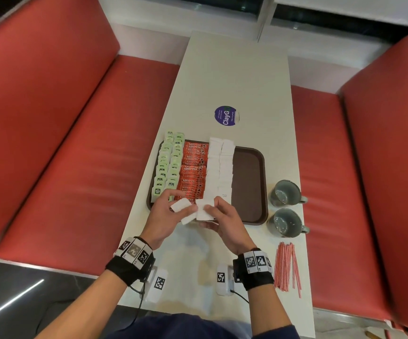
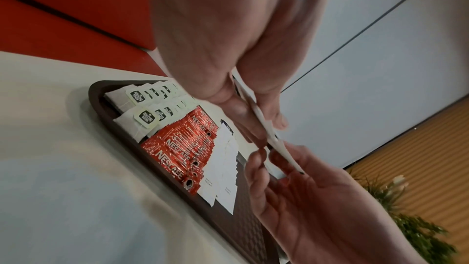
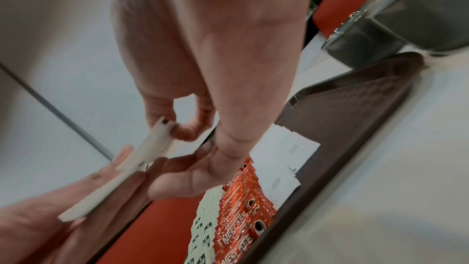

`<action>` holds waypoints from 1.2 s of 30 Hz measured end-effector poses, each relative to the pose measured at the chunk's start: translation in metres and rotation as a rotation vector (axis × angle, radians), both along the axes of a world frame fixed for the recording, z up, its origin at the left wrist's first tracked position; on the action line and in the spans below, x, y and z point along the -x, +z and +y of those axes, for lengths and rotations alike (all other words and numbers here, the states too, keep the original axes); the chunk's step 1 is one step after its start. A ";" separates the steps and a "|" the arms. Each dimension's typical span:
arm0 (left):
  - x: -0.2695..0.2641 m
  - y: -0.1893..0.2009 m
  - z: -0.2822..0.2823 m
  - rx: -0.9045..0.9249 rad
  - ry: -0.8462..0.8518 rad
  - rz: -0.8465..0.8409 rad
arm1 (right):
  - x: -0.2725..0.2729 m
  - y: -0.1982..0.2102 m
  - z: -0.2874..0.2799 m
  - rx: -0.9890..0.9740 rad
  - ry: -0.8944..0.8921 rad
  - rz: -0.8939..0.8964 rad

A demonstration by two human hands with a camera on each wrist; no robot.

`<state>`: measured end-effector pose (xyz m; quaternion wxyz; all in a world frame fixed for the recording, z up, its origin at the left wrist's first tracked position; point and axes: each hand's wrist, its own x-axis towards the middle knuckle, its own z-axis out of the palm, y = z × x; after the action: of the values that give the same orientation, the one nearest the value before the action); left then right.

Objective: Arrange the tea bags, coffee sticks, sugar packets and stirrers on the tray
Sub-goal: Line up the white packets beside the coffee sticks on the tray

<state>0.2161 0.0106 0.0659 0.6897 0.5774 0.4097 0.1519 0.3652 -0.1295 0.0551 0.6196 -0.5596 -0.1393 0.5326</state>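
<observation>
Meanwhile both hands are gripping white sugar packets: the left hand [image 1: 167,211] is pinching a few, the right hand [image 1: 222,216] one (maybe more), over the tray [image 1: 249,192]; two cups [image 1: 286,193] are standing beside it.

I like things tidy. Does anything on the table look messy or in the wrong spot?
The thin red-and-white paper stirrers lie loose on the white table, fanned unevenly, off the brown plastic tray. Everything on the tray sits in neat rows.

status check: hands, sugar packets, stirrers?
Left hand and right hand both hold sugar packets over tray. Stirrers on table, untouched. Nothing blocking.
</observation>
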 end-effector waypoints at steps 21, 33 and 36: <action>0.007 0.000 0.000 0.199 -0.106 -0.014 | -0.058 -0.067 -0.025 0.499 -0.194 -0.767; 0.012 0.002 0.000 0.176 -0.184 -0.005 | -0.068 -0.060 0.003 0.657 -0.091 -0.890; 0.013 -0.003 0.001 0.165 -0.175 0.009 | -0.067 -0.062 0.007 0.685 -0.097 -0.908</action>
<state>0.2034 0.0113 0.0633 0.7436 0.5530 0.3718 0.0546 0.4321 -0.1221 -0.0065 0.3047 -0.9070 -0.1850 0.2244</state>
